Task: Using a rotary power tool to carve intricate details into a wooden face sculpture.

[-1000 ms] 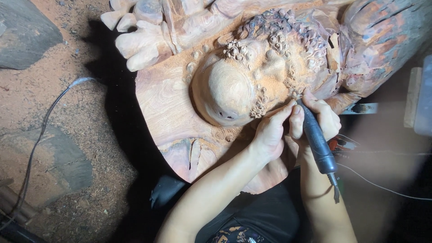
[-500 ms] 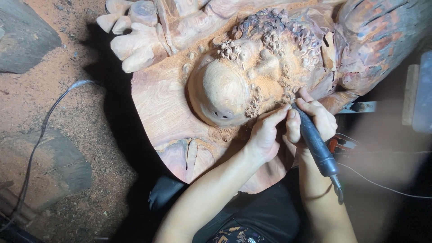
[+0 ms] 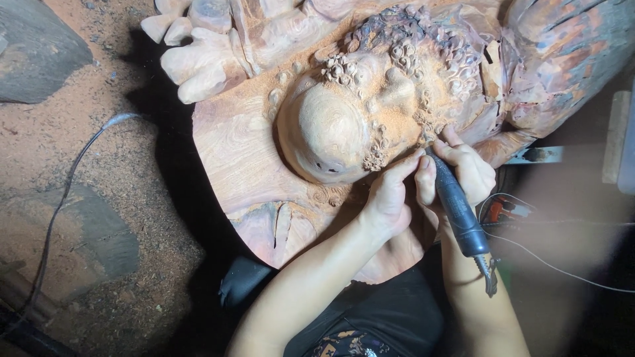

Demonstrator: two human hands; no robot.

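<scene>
- Right hand point(image 3: 466, 168) closed round a dark blue pen-shaped rotary carving tool point(image 3: 456, 208), tip at the beard curls of a large reddish-brown wooden relief carving of a bald, bearded head point(image 3: 331, 132).
- Left hand point(image 3: 390, 195) holds nothing; fingers loosely curled, resting on the wood just beside the tool tip, thumb touching the tool w/ the right hand.
- Carving lies flat, filling the upper middle of view; orange sawdust point(image 3: 397, 125) piled on the face.
- Risk, as I judge it: bit could skip off a curl & nick left fingertips, they're v. close.
- Dust hides the cut line, so overcutting fine detail is likely.
- Thin white cable point(image 3: 549, 264) trails near the right forearm; snag could jerk the tool.
</scene>
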